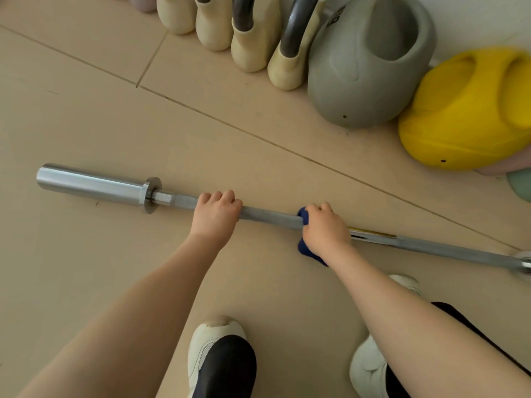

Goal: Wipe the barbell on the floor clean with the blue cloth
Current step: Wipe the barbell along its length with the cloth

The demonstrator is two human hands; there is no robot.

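A silver barbell [270,216] lies on the beige floor, running from its thick sleeve at the left to the right edge of the view. My left hand [215,215] grips the shaft just right of the collar, fingers curled over it. Further right, my right hand [324,231] holds the dark blue cloth [305,248] wrapped round the shaft. Most of the cloth is hidden under that hand; a fold sticks out below the wrist.
Several kettlebells line the wall behind the bar: cream ones [253,47], a large grey one [370,67] and a yellow one [471,110]. My two white shoes [212,349] stand on the floor close in front of the bar.
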